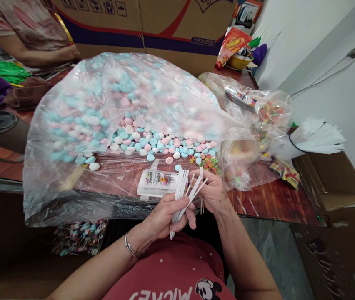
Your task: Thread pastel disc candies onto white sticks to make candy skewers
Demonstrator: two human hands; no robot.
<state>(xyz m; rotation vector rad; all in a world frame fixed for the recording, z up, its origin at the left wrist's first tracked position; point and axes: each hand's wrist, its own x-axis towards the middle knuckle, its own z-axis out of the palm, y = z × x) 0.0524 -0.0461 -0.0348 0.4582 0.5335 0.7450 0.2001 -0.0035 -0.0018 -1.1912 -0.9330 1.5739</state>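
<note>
My left hand [164,210] is closed around a loose bundle of thin white sticks [180,189] that fan out at the top. Close beside it, my right hand [212,192] pinches a white stick [201,205], its fingers near the bundle's right side. Just behind my hands lies a stack of small printed clear packets [157,182]. Pink, blue and white round candies [155,141] spill from the mouth of a large clear plastic bag [80,96]. Small colourful ring pieces [210,164] lie beyond my right hand.
White sticks fill a container [298,139] at the right, near small gold boxes [290,175]. A large cardboard box [177,33] stands at the back. Another person's arm [36,54] rests at the upper left. Lower left, a box holds candies on sticks [80,237].
</note>
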